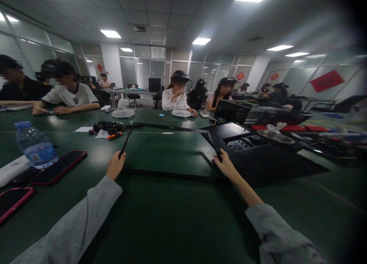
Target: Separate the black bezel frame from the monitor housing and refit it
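A thin black rectangular frame is held over the green table, and the green surface shows through its middle. My left hand is closed round the frame's left side. On the opposite side, my right hand grips the frame's right edge, fingers bent over it. Just right of my right hand lie flat black panels and an open black casing with parts inside.
A water bottle, a dark phone with a red edge and a pink-edged phone are at the left. Black cables lie beyond. Two white fans stand farther back. A metal bowl is at the right. Several people sit around.
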The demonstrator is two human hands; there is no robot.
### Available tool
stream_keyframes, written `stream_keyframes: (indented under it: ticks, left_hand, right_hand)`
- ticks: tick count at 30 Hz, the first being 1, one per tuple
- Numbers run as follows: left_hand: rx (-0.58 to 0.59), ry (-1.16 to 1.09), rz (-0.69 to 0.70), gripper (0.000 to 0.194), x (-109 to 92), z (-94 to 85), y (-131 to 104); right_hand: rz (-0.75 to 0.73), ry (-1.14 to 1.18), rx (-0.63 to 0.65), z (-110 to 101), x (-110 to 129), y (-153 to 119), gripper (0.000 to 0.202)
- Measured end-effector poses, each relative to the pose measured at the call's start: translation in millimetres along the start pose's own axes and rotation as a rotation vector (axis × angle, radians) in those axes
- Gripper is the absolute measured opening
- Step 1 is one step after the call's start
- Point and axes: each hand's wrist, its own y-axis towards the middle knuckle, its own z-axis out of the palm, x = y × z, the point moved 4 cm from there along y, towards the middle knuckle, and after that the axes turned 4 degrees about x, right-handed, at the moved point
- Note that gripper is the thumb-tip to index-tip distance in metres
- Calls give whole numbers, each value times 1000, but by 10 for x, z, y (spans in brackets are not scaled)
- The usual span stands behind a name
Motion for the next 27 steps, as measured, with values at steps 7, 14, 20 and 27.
stream_keyframes:
  ticks: [7, 14, 20, 27]
  left_hand:
    - [-22, 62, -71, 35, 30, -35, 20]
    - [-8, 95, -79, 37, -71, -36, -72]
    - [-31, 292, -49, 46, -58, -11, -105]
    - [-19, 370, 15, 43, -27, 44, -77]
  right_hand:
    - [-143, -33, 154, 52, -63, -4, 67]
    - [-110, -117, 79, -3, -71, -32, 55]
    - [-76, -31, 35, -2, -126, -25, 50]
    - [-77, -57, 35, -12, -125, -37, 45]
